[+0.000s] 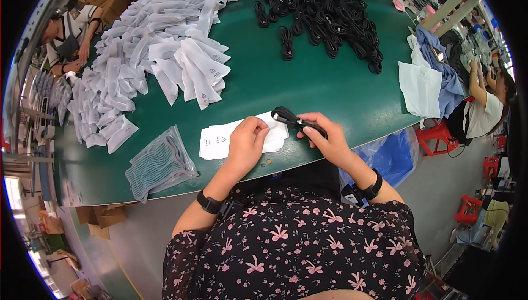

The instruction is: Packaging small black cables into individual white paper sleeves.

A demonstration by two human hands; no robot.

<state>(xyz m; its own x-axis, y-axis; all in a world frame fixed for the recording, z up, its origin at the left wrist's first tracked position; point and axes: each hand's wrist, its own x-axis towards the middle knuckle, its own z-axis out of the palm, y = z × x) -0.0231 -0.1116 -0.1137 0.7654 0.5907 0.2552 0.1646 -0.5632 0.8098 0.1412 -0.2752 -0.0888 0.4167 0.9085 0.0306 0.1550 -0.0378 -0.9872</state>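
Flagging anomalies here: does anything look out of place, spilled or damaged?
One small oddity: a tan mark on the green table by its front edge, near the left hand. It contrasts with the plain surface; debris or wear, I can't tell.

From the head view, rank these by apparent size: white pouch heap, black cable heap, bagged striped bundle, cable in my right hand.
Largest to smallest:
1. White pouch heap
2. Black cable heap
3. Bagged striped bundle
4. Cable in the right hand

The cable (287, 116) is black, bags (213, 143) white, table (247, 74) green, the top (308, 239) black with pink bows, the cloth (161, 162) apparently teal-striped.
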